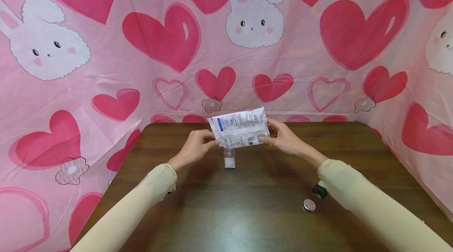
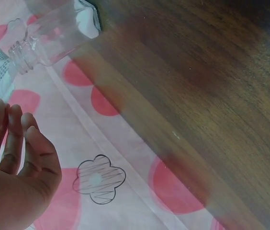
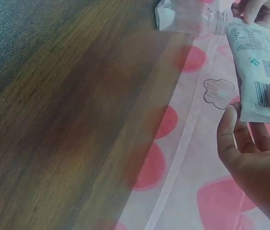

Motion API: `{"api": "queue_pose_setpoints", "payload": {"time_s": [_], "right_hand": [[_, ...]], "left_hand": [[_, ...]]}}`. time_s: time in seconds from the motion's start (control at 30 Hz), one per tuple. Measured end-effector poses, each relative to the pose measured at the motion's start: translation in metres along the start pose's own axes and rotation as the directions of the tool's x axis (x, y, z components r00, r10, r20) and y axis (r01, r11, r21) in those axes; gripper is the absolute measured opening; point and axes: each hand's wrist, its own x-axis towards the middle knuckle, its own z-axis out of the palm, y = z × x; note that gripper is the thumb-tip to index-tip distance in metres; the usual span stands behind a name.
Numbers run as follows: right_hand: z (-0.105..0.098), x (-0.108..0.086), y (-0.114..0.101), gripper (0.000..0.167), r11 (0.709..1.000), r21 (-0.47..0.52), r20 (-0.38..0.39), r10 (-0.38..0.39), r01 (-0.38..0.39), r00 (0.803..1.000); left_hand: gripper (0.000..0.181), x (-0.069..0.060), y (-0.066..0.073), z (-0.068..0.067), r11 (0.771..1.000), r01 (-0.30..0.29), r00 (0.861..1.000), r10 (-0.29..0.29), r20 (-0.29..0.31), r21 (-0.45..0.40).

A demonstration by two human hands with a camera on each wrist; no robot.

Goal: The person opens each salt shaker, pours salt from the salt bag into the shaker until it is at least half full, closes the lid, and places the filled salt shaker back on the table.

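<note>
Pink heart backdrop [image 1: 212,55], brown table [image 1: 230,212]: apparently pouring

Pinching packet [image 1: 240,128] at its nine-o'clock end with left hand [image 1: 194,144], three-o'clock with right hand [image 1: 286,138]. Tilted at twelve, just over clear bottle [image 1: 229,161]. Perforated lid [image 1: 309,205] at bottle's four o'clock. Probably calls for steady aim next.

The sleeves [image 1: 127,206] are long — a pale cream.

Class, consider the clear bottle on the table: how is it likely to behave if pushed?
The clear bottle would probably tip if pushed high up, since it stands upright, taller than wide. It is likely light, as white powder shows only in its lower part. Its threaded neck is uncapped, so it may spill if it falls.
</note>
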Motion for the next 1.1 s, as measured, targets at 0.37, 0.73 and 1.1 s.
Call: {"api": "queue_pose_setpoints", "payload": {"time_s": [0.37, 0.73, 1.1], "right_hand": [[0.0003, -0.0004, -0.0007, 0.060, 1.000, -0.003, 0.001, 0.008, -0.008, 1.000], [0.0005, 0.0000, -0.0002, 0.060, 1.000, -0.002, 0.005, 0.007, -0.007, 1.000], [0.0008, -0.0002, -0.0016, 0.060, 1.000, 0.003, 0.006, 0.010, -0.010, 1.000]], "left_hand": [[0.008, 0.0001, -0.0025, 0.0005, 1.000, 0.002, 1.000, -0.002, 0.004, 0.002], [0.006, -0.0005, -0.0029, 0.0007, 1.000, 0.007, 1.000, -0.007, 0.007, 0.005], [0.007, -0.0013, -0.0025, 0.0004, 1.000, 0.011, 1.000, -0.011, 0.006, -0.006]]}}
